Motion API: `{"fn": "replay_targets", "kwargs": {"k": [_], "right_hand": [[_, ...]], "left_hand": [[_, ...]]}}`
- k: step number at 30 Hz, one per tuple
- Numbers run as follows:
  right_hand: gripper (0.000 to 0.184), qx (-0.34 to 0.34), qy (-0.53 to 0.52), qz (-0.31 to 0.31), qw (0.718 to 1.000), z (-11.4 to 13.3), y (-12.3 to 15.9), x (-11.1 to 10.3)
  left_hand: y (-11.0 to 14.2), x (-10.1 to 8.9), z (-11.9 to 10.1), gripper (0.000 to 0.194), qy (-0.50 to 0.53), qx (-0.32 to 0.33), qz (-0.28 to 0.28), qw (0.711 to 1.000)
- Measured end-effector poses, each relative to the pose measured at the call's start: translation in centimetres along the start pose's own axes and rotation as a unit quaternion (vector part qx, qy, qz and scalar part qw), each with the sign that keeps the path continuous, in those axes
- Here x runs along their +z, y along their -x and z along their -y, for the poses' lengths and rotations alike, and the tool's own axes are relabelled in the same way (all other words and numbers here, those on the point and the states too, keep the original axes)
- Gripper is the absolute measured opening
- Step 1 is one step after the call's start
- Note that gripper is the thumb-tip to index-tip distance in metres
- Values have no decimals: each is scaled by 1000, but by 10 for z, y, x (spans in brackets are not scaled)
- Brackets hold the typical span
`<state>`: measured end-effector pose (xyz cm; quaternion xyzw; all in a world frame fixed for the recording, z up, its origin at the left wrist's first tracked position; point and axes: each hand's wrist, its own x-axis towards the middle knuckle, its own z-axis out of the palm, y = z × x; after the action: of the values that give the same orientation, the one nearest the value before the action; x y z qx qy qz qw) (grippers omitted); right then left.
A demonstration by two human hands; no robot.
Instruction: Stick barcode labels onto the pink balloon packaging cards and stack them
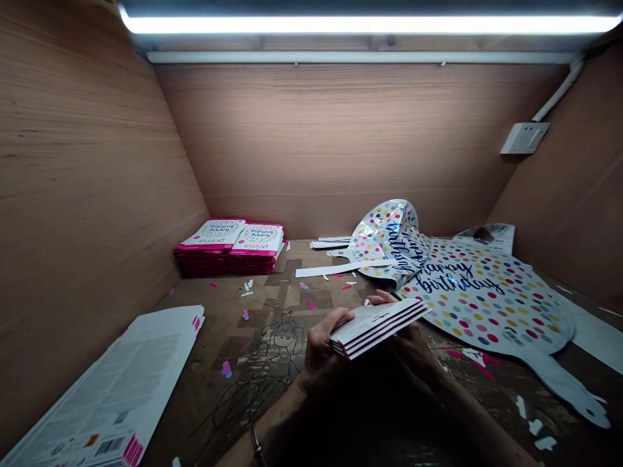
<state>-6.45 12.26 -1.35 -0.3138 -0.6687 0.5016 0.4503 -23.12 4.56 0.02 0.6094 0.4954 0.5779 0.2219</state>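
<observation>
My left hand is closed round the left end of a small stack of white folded card sleeves with pink edges, thumb on top. The stack is tilted, its layered edges facing me. On its far right side is my right hand, mostly hidden; some fingertips show above the back edge, and it appears to grip the stack from behind and below. A small dark item near those fingertips is too hidden to name. Just beyond lie flat foil balloons with coloured dots and "happy birthday" lettering.
Packed pink-and-white sleeves are piled at the back left. Flat printed card sheets lie front left. A white paper strip and scattered paper scraps lie on the brown worktop. Wooden walls enclose it; a socket is on the right.
</observation>
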Motion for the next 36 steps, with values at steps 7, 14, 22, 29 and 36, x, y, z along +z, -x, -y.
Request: {"fn": "replay_targets", "kwargs": {"k": [7,14,22,29,36], "right_hand": [[58,-38,119,49,991,6,-16,-9],[41,-62,114,124,984,-9,-36,-1],[46,-63,69,141,985,-21,-50,10],[52,-59,23,130,989,-22,-56,15],[54,-50,9,140,989,-28,-61,17]], "left_hand": [[-7,-13,-10,18,-13,29,2,999],[-3,-34,10,57,-9,-48,13,999],[-7,-38,36,59,-67,-62,2,996],[-10,-39,34,52,-46,-83,-21,995],[-11,-44,29,42,-47,-70,-31,996]]}}
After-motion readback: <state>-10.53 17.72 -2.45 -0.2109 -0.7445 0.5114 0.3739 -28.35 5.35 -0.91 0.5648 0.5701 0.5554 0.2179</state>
